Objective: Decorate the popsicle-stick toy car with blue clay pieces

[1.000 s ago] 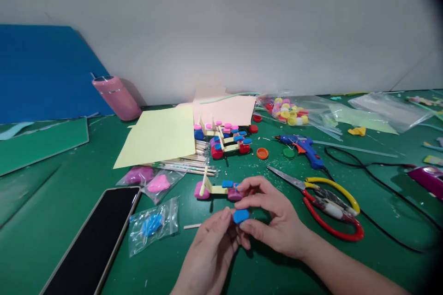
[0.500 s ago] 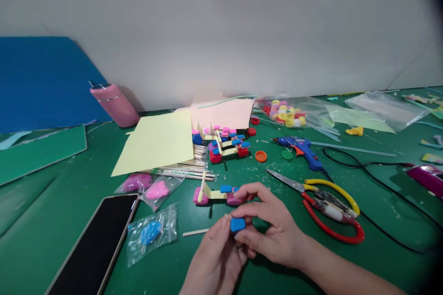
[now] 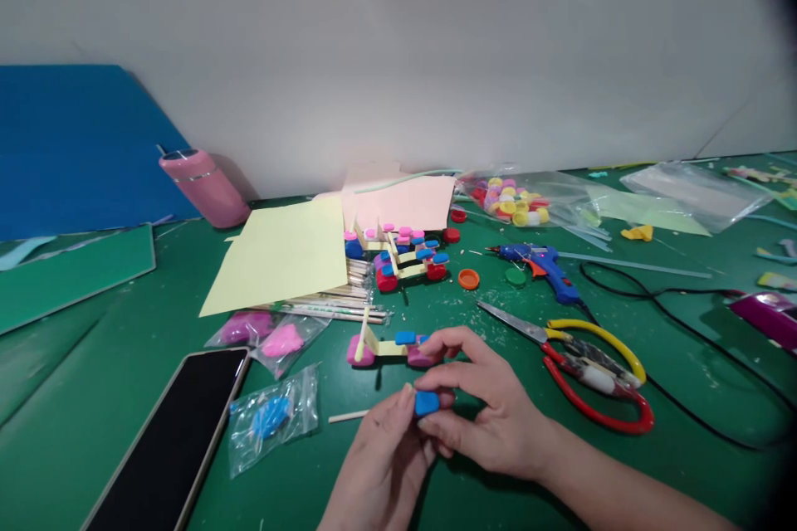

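A small blue block of modelling clay (image 3: 427,403) is pinched between the fingertips of both hands. My left hand (image 3: 389,448) is closed on it from the left, and my right hand (image 3: 482,411) from the right. Just beyond my fingers stands a little toy car (image 3: 391,348) with pink wheels, a pale yellow body, an upright post and blue clay pieces on top. Its right end is partly covered by my right index finger. A thin wooden stick (image 3: 347,416) lies left of my left hand. The bag of blue clay (image 3: 272,416) rests farther left.
Several similar cars (image 3: 411,265) stand behind. To the right lie scissors (image 3: 591,369), a blue glue gun (image 3: 541,265) and its black cord. A phone (image 3: 174,440), bagged pink clay (image 3: 282,340), yellow paper (image 3: 280,253) and a pink tumbler (image 3: 205,187) occupy the left.
The blue clay block has turned slightly between my fingertips, and my left hand has shifted a little. The objects on the table stay where they were.
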A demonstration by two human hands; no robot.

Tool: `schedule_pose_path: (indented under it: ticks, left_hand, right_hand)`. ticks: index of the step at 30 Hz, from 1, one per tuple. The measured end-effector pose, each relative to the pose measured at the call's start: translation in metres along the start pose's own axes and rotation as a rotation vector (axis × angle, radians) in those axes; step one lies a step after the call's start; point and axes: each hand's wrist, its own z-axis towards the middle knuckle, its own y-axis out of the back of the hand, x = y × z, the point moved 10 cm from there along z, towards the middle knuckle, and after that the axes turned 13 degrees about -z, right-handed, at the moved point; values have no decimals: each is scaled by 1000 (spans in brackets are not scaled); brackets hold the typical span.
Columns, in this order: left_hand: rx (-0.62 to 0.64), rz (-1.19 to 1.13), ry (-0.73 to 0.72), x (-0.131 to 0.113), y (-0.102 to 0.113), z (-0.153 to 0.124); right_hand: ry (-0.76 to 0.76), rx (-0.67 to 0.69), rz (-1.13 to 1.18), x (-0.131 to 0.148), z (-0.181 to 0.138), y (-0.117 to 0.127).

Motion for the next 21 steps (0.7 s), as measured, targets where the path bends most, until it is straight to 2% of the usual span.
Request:
schedule_pose_path:
  ticks: [8, 12, 16, 21]
  left_hand:
    - [-12, 39, -14, -2, 1, 0]
    - [-48, 44, -66, -8, 5, 0]
    - [-105, 183, -157, -19, 11, -1]
    - [-113, 242, -137, -19, 13, 3]
  right_hand:
    - [53, -10, -80, 6, 1, 4]
    - [111, -30, -267, 12, 1, 7]
    - [175, -48, -428, 18, 2, 8]
    - [147, -10, -428, 15, 2, 4]
